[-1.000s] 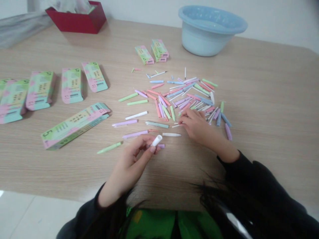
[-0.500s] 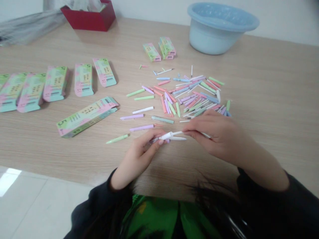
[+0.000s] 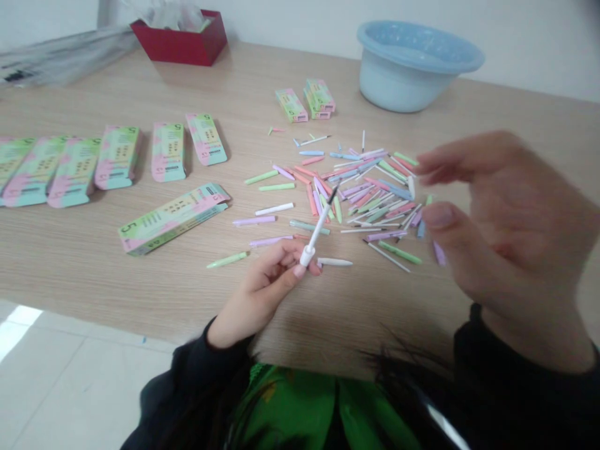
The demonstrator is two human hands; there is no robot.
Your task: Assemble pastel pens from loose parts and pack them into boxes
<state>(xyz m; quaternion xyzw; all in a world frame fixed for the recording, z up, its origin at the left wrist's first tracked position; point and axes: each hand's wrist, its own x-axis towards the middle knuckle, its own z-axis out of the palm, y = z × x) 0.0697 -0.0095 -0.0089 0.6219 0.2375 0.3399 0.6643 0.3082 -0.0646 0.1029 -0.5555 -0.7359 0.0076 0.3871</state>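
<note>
My left hand (image 3: 276,278) is closed around a white pen piece (image 3: 308,255), from which a thin white refill (image 3: 320,225) with a dark tip points up and away. Just right of those fingers a white pen barrel (image 3: 336,262) lies on the table. My right hand (image 3: 510,231) is raised at the right, slightly blurred, thumb and fingers apart with nothing between them. Beyond both hands spreads a pile of pastel pen parts (image 3: 375,194) and thin refills. Several loose barrels, such as a purple one (image 3: 270,242) and a light green one (image 3: 227,259), lie left of it.
A pastel carton (image 3: 173,219) lies at the left, with a row of similar cartons (image 3: 117,156) behind it. More small cartons (image 3: 319,97) sit at the back. A blue basin (image 3: 412,75) and a red box (image 3: 187,47) stand near the wall.
My right hand has let go of the thin white refill and moved up and right, its fingers spreading. The refill in my left hand now points upward instead of right.
</note>
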